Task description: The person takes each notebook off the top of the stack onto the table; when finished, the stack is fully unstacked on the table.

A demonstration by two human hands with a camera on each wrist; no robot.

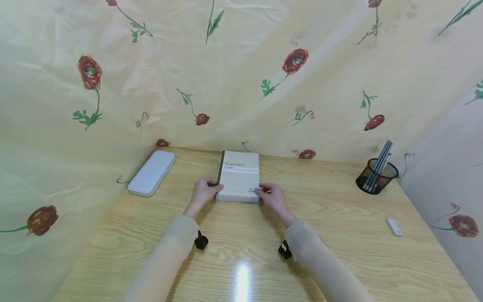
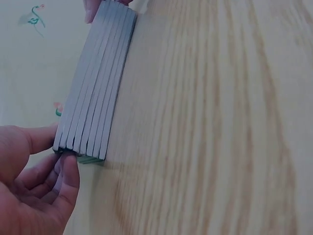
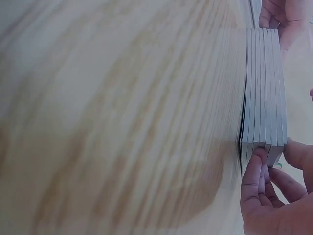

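A stack of several thin notebooks [image 1: 239,176], the top one labelled "Gambit", lies on the wooden table [image 1: 241,243] near the back wall. My left hand [image 1: 203,191] pinches the stack's near left corner, thumb on the cover and fingers against the side. My right hand [image 1: 272,196] holds the near right corner the same way. In the left wrist view the notebooks' page edges [image 2: 95,93] run away from my left hand [image 2: 41,186]. In the right wrist view the fingers of my right hand [image 3: 271,191] press the stack's edge [image 3: 262,88], with the other hand at the far end.
A white flat case [image 1: 151,172] lies at the back left of the table. A black mesh pen cup [image 1: 376,175] with several pencils stands at the back right, and a small white eraser [image 1: 394,227] lies in front of it. Floral cloth [image 1: 241,75] covers the walls.
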